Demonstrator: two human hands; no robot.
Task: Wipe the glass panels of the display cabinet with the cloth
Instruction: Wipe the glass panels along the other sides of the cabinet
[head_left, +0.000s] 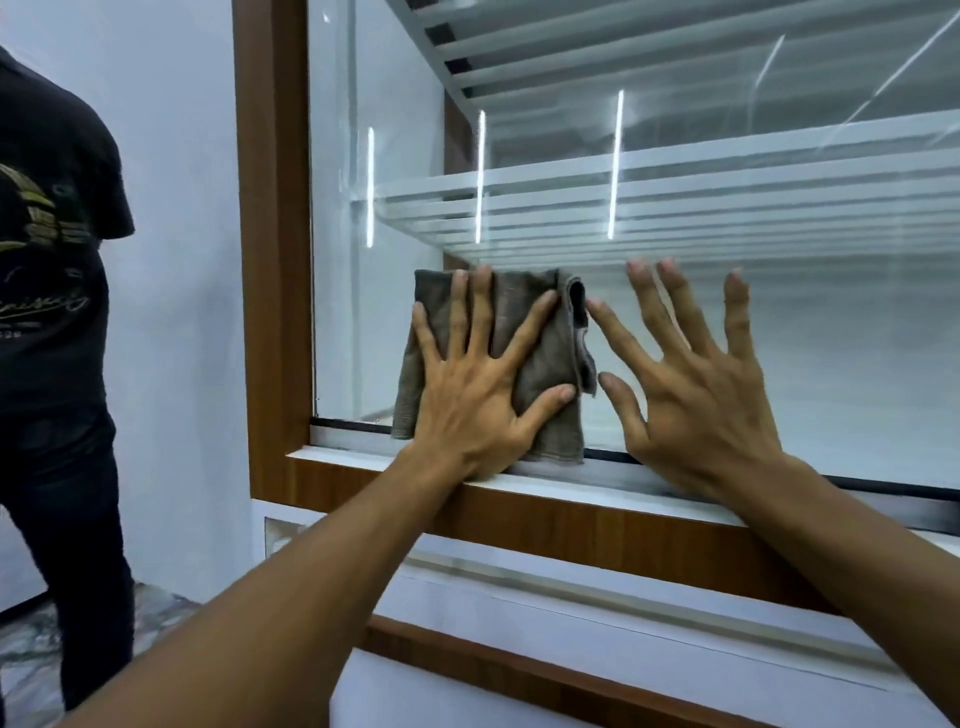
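- The left hand (470, 395) lies flat against the glass panel (831, 338) of the display cabinet, with its fingers (480, 312) straight and spread wide, pressing a grey-brown cloth (556, 353) to the pane.
- The cloth is folded and hangs flat on the glass near the panel's lower left corner. Its bottom edge reaches the black seal strip (883, 486) at the foot of the pane, and its right edge shows a loose fold beside the left index finger.
- The right hand (696, 400) is just beside the cloth, to its right, palm towards the glass. Its fingers (675, 312) are straight and fanned apart and hold nothing. The index fingertip is at the cloth's right edge; whether it touches cannot be told.
- A brown wooden frame (275, 260) runs up the left side of the panel and along beneath it.
- Behind the glass, white slatted shelves (675, 208) cross the cabinet, and thin bright streaks of light show on the pane.
- At the left stands another person (47, 312) in a dark printed T-shirt and dark trousers, on a marbled floor (31, 649).
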